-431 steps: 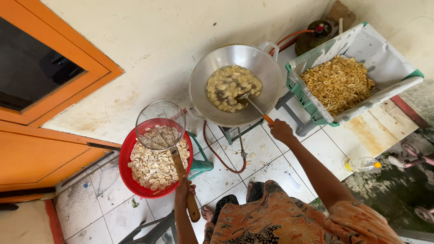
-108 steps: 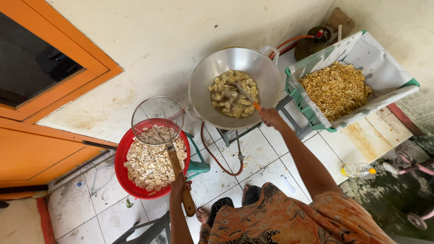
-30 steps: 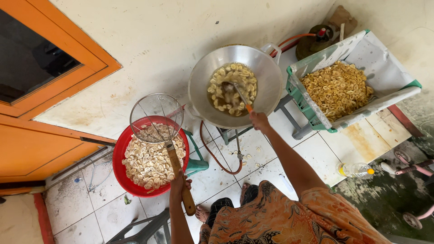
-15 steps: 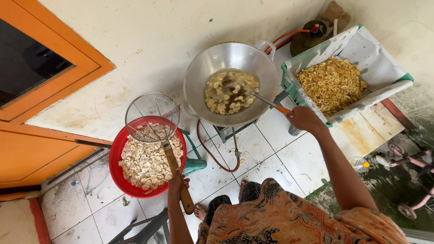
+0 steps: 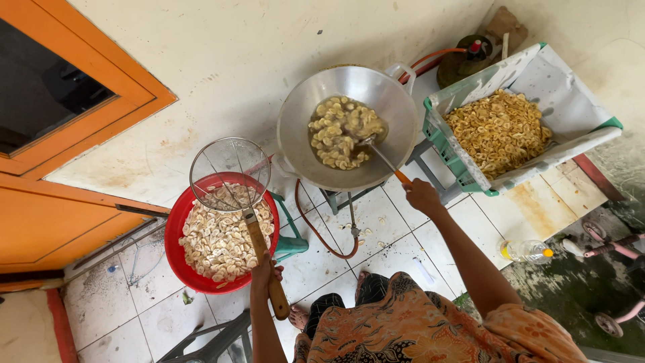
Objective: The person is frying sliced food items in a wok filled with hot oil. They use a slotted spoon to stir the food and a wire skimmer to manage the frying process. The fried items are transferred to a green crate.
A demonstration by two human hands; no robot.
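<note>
Wire skimmer (image 5: 230, 175), round mesh basket on a wooden handle, hangs over the red basin (image 5: 176, 250) of pale raw slices; long axis runs away from the left hand (image 5: 265, 274), clenched on the handle. Right hand (image 5: 421, 195) grips the spatula (image 5: 381, 156), blade in the wok (image 5: 349, 126) of frying chips.

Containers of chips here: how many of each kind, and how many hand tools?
Red basin of raw slices: 1
Metal wok of frying slices: 1
Green crate of fried chips: 1
Wire skimmer, left hand: 1
Stirring ladle, right hand: 1
Total: 5
</note>
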